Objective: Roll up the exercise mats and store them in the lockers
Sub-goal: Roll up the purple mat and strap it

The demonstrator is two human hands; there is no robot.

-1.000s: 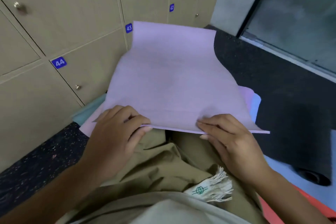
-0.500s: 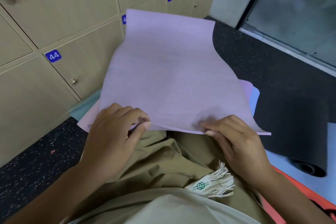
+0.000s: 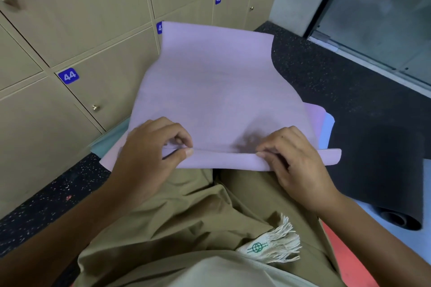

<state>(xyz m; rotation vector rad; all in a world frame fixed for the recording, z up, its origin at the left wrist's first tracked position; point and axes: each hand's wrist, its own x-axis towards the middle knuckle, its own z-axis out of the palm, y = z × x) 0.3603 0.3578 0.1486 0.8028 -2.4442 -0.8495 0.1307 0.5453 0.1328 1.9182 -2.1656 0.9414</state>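
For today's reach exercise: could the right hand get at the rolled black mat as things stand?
Probably yes: the black mat lies just beside the right hand with nothing between, but that hand first must release its grip on the purple mat.

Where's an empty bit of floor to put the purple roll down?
Bare floor lies between the purple mat, the lockers and the glass door. A strip by locker 44 is free too. On the right the black mat crowds things.

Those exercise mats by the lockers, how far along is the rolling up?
Done: the rolled black foam mat lies alongside. In hand: left hand and right hand pinch the lilac mat, whose near edge is turned over. Left: rolling it, the mats beneath, then the closed beige lockers.
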